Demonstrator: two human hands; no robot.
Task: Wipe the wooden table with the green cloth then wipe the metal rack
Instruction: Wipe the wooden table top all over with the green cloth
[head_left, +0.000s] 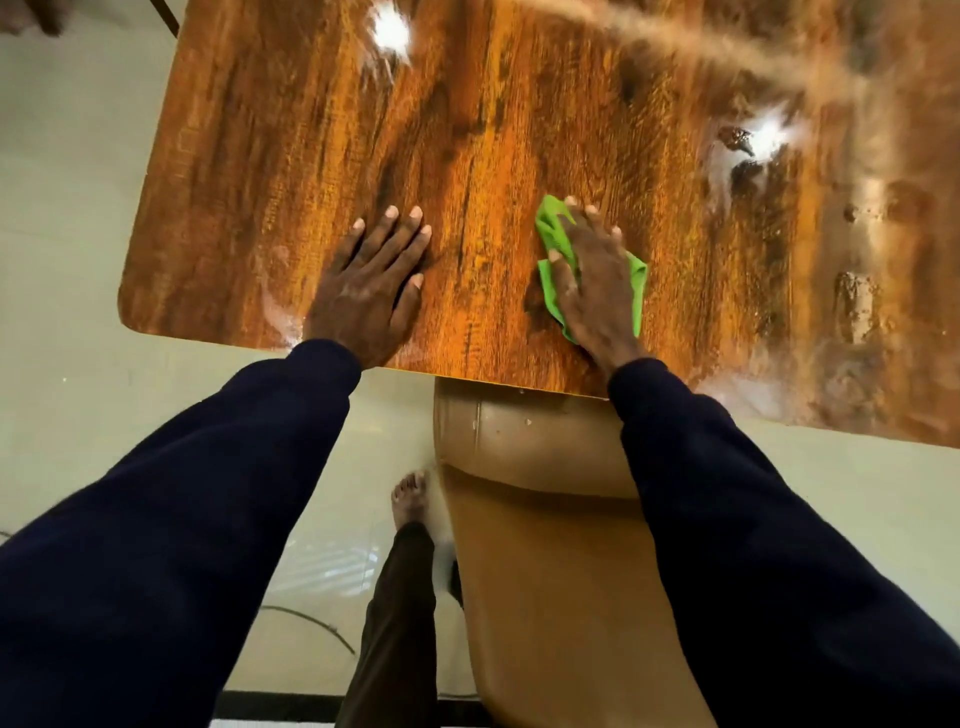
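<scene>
The wooden table (519, 130) fills the upper part of the view, glossy with bright light reflections. My right hand (592, 280) lies flat on the green cloth (553, 234) and presses it onto the tabletop near the front edge; green cloth shows at the left and right of the palm. My left hand (371, 280) rests flat on the bare wood to the left of the cloth, fingers spread and straight, holding nothing. The metal rack is not in view.
A brown chair (545, 519) stands under the table's front edge between my arms. My bare foot (410, 499) is on the pale tiled floor (67, 208) beside the chair. The table's rounded left corner (127, 312) is close to my left hand.
</scene>
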